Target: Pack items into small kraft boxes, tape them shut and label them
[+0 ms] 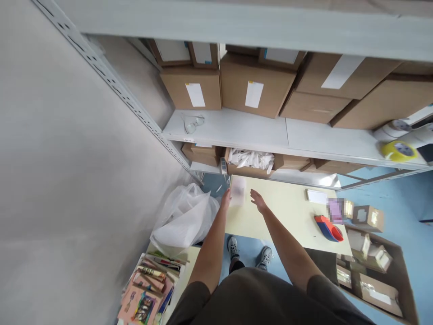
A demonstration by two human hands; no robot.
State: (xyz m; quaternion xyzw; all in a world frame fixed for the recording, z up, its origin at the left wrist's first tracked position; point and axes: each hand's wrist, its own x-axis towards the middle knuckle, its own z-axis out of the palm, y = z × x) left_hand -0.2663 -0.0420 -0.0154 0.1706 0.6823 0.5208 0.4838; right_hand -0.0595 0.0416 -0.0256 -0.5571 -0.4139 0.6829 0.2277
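Observation:
Over the left end of the cream table (280,205), both of my arms reach forward. A pale pinkish, see-through flat packet (238,190) lies between my hands, its outline blurred. My left hand (226,198) is at the packet's left edge, seen edge-on with its fingers extended; whether it touches the packet is hard to tell. My right hand (258,201) hovers to the right of the packet, apart from it, fingers spread and holding nothing.
Shelving with cardboard boxes (259,85) and glasses (193,124) rises behind the table. An orange-and-blue tape dispenser (328,228) sits at right, beside a big carton (402,266). A white plastic bag (184,216) and stacked papers (149,289) are at left.

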